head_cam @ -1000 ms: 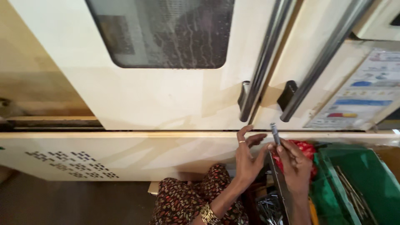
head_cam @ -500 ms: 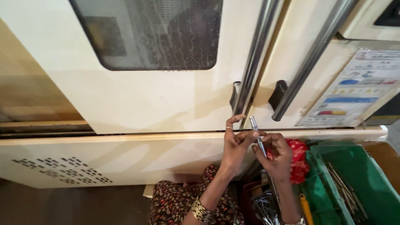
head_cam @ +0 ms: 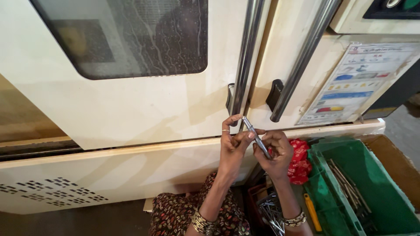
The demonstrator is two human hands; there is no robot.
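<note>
Warm even light, soft shadows, sharp centre, wide-angle bending at edges

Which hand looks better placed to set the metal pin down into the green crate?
Probably the right hand: it grips the metal pin along its lower shaft and is nearer the green crate. The left hand only pinches the pin's upper end, farther away.

Both hands raised together, fingertips meeting.
Left hand [head_cam: 232,144] fingers curled, thumb pinched against forefinger; right hand [head_cam: 275,150] fist-wrapped, thumb uppermost; forearms converge upward.
</note>
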